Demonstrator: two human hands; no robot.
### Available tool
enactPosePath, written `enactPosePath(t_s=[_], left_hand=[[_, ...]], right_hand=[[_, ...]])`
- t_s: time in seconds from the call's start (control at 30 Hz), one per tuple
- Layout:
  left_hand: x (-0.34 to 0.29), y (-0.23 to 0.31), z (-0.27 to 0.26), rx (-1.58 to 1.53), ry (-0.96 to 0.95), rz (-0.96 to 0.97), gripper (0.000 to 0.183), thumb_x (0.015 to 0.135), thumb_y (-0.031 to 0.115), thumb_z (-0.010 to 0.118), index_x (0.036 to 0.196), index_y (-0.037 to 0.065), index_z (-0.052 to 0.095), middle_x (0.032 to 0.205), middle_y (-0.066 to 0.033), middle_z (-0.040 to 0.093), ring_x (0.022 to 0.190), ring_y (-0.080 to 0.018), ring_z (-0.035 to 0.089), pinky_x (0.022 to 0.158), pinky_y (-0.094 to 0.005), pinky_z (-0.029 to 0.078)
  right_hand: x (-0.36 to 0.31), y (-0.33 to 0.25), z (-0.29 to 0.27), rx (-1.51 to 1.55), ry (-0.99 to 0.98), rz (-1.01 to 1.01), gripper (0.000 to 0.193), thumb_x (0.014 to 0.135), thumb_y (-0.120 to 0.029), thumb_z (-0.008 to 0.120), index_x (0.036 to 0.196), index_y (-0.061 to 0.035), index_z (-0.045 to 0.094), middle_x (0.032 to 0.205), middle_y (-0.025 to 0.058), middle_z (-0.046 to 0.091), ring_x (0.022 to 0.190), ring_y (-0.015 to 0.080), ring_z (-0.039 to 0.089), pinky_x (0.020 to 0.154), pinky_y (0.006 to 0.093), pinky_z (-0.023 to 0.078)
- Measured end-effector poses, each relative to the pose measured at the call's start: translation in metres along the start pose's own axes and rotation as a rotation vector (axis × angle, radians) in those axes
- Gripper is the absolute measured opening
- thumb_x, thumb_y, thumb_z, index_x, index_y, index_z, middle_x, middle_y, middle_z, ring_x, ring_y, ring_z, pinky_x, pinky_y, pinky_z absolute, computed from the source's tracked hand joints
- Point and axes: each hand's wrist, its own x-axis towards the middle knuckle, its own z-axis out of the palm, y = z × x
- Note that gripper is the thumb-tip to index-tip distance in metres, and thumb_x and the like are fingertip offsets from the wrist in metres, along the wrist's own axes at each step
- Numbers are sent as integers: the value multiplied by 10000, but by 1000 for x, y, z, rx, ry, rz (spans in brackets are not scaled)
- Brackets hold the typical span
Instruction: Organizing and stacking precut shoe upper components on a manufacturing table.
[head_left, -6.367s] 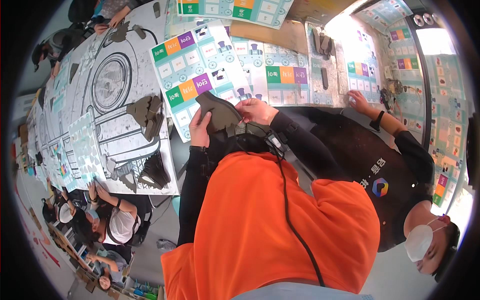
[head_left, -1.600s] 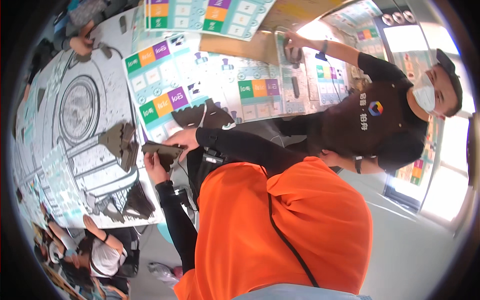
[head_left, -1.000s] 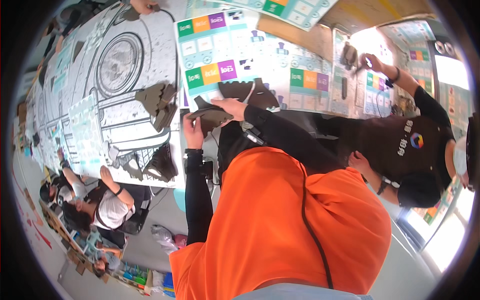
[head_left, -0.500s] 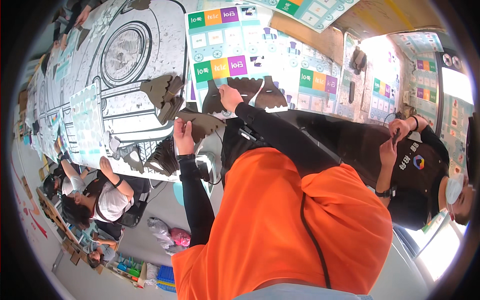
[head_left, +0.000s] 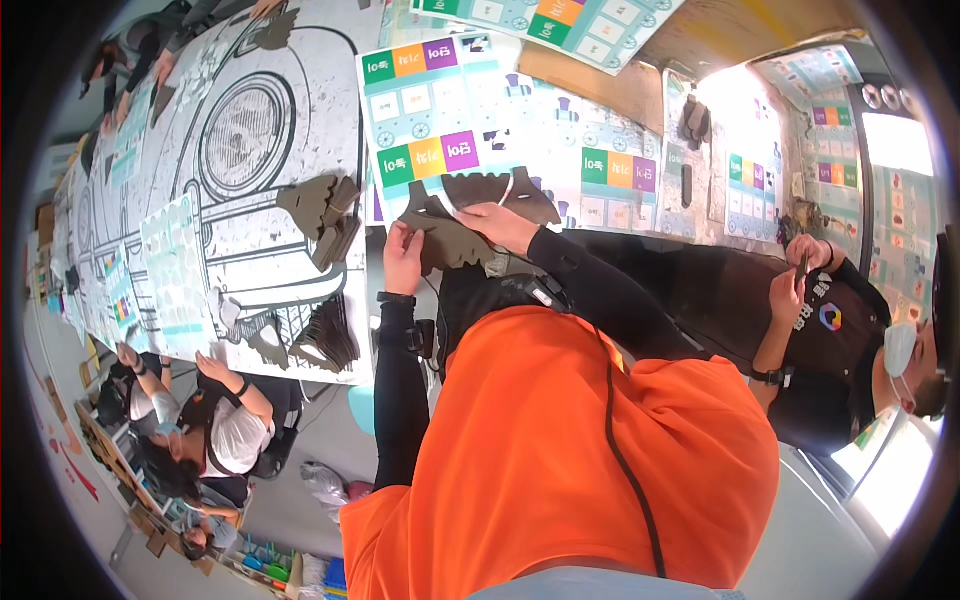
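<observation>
Between my hands, over the table's near edge, is a thin dark grey-brown cut-out piece (head_left: 448, 240) with a notched edge. My left hand (head_left: 403, 260) pinches its left end, fingers closed. Closed at its right side, my right hand (head_left: 500, 228) grips it with the fingertips partly hidden. Just beyond lie another dark scalloped piece (head_left: 482, 188) and a flared one (head_left: 536, 200), flat on a printed sheet (head_left: 410, 100) with coloured squares and train pictures. To the left of my left hand sits a loose pile of similar pieces (head_left: 325, 215).
A second stack of dark pieces (head_left: 328, 335) lies at the table's near left corner, on a cover with a vehicle drawing (head_left: 240, 135). At the right, a masked person in a dark apron (head_left: 825, 340) handles a small item. Other people sit along the left side.
My left hand has moved right, bringing the dark piece in front of me. My right hand has left the pieces on the sheet and come to this piece.
</observation>
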Motion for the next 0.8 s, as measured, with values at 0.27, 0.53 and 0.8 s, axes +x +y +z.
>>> enactPosePath(t_s=[0.27, 0.53, 0.8], left_hand=[[9, 3, 25, -184, 25, -185, 146, 948, 71, 538, 1090, 45, 519, 970, -11, 596, 832, -61, 546, 643, -207, 425], [40, 20, 29, -274, 201, -137, 304, 953, 133, 563, 1231, 16, 525, 1022, -60, 604, 915, -126, 552, 830, -270, 431], [139, 10, 38, -47, 125, -55, 369, 928, 117, 593, 1272, -9, 561, 1051, -80, 652, 924, -104, 571, 813, -248, 451]], right_hand=[[-17, -14, -46, -298, 191, -147, 286, 941, -224, 531, 1100, -1, 616, 896, 102, 662, 805, 208, 631, 703, 331, 502], [56, -33, -173, -768, 864, -367, 193, 891, -175, 521, 998, -65, 638, 882, 192, 659, 860, 385, 630, 756, 439, 493], [78, -60, -152, -911, 869, -457, 269, 899, -241, 571, 1021, -10, 637, 990, 159, 654, 899, 344, 628, 809, 430, 513]])
